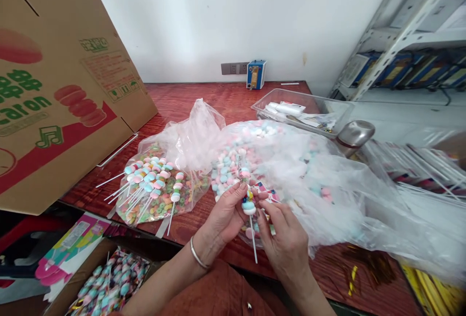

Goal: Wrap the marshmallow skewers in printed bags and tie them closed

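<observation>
Fingers (238,194) of the left hand (226,216) are pinching a sweet skewer (249,207) above the worktop (196,91), near its front edge, with the white stick pointing down towards that edge. The right hand (286,236) is curling just beside the lower pieces; whether its fingers are gripping anything, I cannot tell. Printed clear film (240,164) seems to be covering the skewer's top.

Too firm a pinch could be denting the pieces, which are looking soft, and a loose one could be letting the film slip. Unwrapped skewers (149,175) are lying on a bag at the worktop's front left, their sticks jutting towards the edge, so a brushing left forearm could be knocking them off. A tug on the large plastic bag (327,180), which is sprawling towards the right edge, could be spilling its contents.

That large bag is holding pastel pieces; the smaller bag (196,199) is holding coloured rings. Along the back right, a clear tray (344,106) is carrying white packets (286,108). Below the front left corner, an open box (82,262) is holding many skewers (112,279), apparently wrapped.
</observation>
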`<state>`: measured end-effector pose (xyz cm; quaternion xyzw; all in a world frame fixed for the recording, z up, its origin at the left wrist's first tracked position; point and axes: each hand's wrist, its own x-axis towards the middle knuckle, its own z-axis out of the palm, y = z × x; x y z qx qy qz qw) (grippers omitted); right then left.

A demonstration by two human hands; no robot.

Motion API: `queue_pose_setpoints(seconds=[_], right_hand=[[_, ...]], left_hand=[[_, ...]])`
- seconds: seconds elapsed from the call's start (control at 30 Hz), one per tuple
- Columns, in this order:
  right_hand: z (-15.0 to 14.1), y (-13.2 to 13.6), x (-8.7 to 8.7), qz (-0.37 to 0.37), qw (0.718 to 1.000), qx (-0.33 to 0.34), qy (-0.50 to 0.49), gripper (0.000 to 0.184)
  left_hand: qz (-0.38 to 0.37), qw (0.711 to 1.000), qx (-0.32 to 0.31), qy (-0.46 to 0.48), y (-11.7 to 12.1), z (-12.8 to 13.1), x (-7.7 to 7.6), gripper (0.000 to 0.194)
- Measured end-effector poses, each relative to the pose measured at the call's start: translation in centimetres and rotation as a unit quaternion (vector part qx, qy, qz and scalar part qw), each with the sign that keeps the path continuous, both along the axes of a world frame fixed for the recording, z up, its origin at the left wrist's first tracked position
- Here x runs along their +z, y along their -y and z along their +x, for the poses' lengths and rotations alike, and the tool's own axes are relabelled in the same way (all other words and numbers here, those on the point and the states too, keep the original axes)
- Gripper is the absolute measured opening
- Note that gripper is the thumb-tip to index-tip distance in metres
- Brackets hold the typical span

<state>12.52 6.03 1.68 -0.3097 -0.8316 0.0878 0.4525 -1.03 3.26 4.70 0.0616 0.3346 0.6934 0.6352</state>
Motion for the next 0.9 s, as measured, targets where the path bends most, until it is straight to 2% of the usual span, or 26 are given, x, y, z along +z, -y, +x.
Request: queue_pose_setpoints(seconds=[0.17,0.4,0.53,0.63,0.73,0.83,0.9], right_hand=[[-0.1,-0.4,0.1,0.057,0.998,-0.013,0.024,0.017],[0.7,-0.8,0.2,0.103,0.992,0.024,0.064,0.014],[0.5,-0.9,0.3,0.070,0.996,0.025,0.047,0.011],[0.3,-0.8,0.2,-0.013,1.000,0.010,-0.001,0.009],[0.2,-0.7,0.0,-0.075,0.996,0.006,-0.041,0.009],[0.2,-0.7,-0.1,-0.099,0.993,0.013,-0.059,0.010],[0.1,-0.6,-0.1,-0.099,0.993,0.019,-0.062,0.011]], left_hand=[[0.007,1.000,-0.005,-0.020,0.0,0.6,0.0,0.022],[-0.008,0.999,-0.021,-0.026,0.0,0.9,-0.3,0.026],[-0.002,0.999,-0.029,-0.036,0.1,1.0,-0.2,0.023],[0.021,0.994,-0.080,-0.075,0.5,0.8,-0.2,0.026],[0.026,0.984,-0.118,-0.133,1.1,0.6,-0.1,0.049],[0.005,0.982,-0.097,-0.163,1.4,0.5,0.1,0.082],[-0.013,0.983,-0.074,-0.166,1.4,0.7,0.3,0.095]])
